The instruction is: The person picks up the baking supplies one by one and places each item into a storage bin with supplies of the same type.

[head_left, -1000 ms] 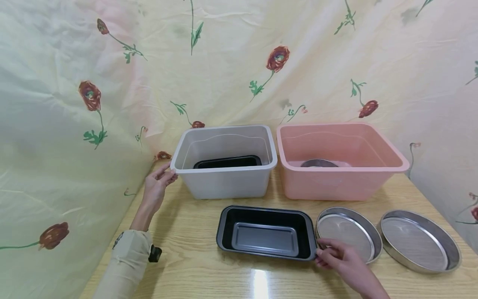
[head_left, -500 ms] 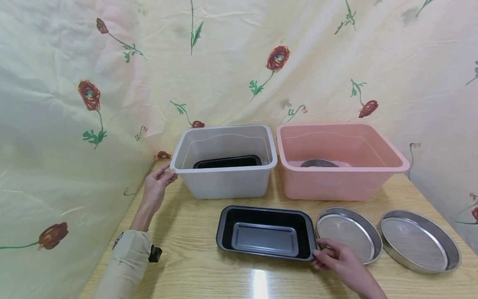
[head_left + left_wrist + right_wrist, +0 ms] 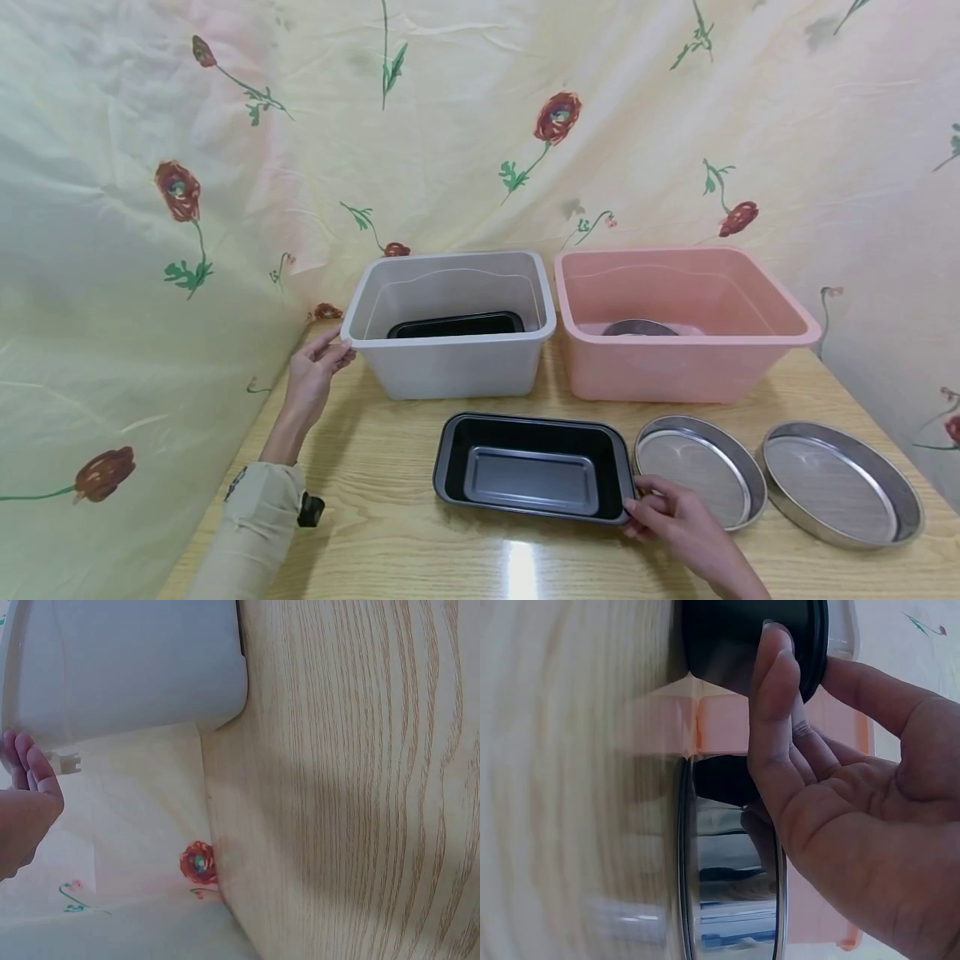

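Note:
A black loaf pan [image 3: 532,479] sits on the wooden table in front of me. My right hand [image 3: 678,525] pinches its right end, the thumb over the rim. In the right wrist view the fingers [image 3: 772,690] lie against the pan's outer wall, under the rim. My left hand [image 3: 311,375] holds the front left corner of a light grey bin [image 3: 453,371] by its rim; in the left wrist view its fingers [image 3: 45,772] curl at the bin's edge. Inside that bin lies another black pan [image 3: 457,325], partly hidden by the front wall.
Right of the grey bin stands a pink bin [image 3: 682,367] with a round metal pan [image 3: 639,327] inside. Two round metal pans, a smaller one [image 3: 697,467] and a larger one [image 3: 840,487], lie at the right of the table [image 3: 390,533]. Flowered cloth [image 3: 465,125] hangs behind.
My right hand has shifted slightly left at the loaf pan's end, its thumb now further over the rim. The left hand and the bins have stayed in place.

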### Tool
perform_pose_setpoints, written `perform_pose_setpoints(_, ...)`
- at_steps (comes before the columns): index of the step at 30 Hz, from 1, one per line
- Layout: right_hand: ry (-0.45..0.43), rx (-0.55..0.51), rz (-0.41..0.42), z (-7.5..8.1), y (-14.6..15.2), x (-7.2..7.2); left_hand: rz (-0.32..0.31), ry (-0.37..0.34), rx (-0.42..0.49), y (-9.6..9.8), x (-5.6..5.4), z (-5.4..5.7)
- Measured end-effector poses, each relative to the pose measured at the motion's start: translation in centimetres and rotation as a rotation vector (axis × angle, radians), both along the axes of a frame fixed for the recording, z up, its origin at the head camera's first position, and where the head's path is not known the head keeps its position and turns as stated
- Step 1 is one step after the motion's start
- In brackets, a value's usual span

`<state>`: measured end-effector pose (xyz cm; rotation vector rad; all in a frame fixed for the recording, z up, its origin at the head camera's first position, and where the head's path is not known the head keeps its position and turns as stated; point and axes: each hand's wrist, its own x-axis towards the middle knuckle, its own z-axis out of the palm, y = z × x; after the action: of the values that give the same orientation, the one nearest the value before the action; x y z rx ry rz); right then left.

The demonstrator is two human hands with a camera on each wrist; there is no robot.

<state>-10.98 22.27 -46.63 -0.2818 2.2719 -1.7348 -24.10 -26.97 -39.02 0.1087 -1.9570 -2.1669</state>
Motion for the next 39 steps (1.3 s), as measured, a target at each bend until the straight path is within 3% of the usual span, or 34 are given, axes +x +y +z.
perform_pose_setpoints(14,-0.043,-0.021,-0.026,0.0,-0.3,0.0,0.008,0.005,0.0,0.1,0.0,-0.1)
perform_pose_setpoints(22,0.024,-0.068,-0.054,-0.4,-0.4,0.1,0.002,0.008,-0.005,0.1,-0.1,-0.2)
perform_pose_setpoints(39,0.086,-0.159,-0.232,0.1,-1.4,0.2,0.009,0.01,0.009,0.1,-0.1,-0.2)
